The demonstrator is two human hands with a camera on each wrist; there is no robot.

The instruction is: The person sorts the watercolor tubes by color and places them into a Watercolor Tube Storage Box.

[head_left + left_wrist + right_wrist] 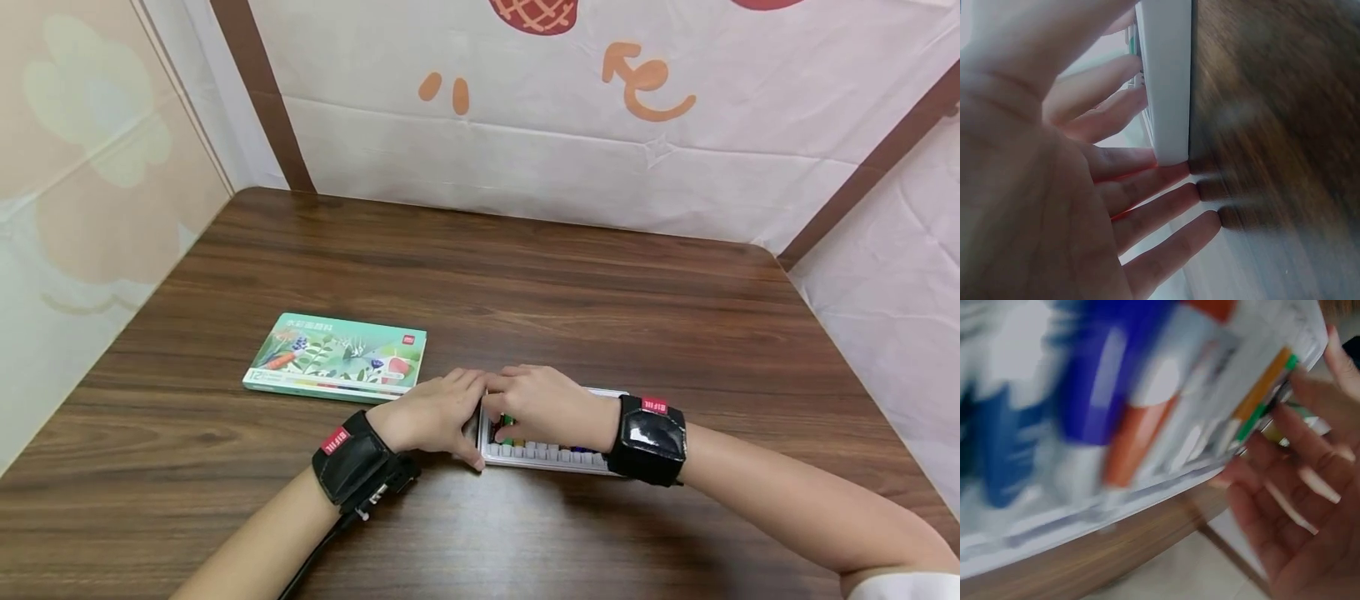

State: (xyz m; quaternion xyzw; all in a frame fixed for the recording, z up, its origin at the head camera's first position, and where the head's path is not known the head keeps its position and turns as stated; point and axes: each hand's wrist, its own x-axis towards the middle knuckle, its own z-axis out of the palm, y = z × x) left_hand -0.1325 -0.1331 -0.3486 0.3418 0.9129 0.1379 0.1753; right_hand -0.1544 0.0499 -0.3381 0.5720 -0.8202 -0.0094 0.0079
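Note:
A shallow white tray of paint tubes (543,456) lies on the table, partly hidden under my right hand and wrist. My left hand (442,412) holds the tray's left end, thumb at the near corner and fingers at the far side. The left wrist view has the fingers of that hand (1147,212) against the tray's white edge (1167,81). My right hand (551,408) reaches over the tray, its bent fingers touching the tubes at the left end. From the right wrist, the fingertips meet a dark tube beside a green tube (1251,425); blurred blue and orange tubes are nearer.
A teal paint box (337,354) with a plant picture lies flat, left of the tray. The brown wooden table (525,283) runs back to a printed cloth wall (525,167). Black bands with cameras circle both wrists, and a cable trails from the left one.

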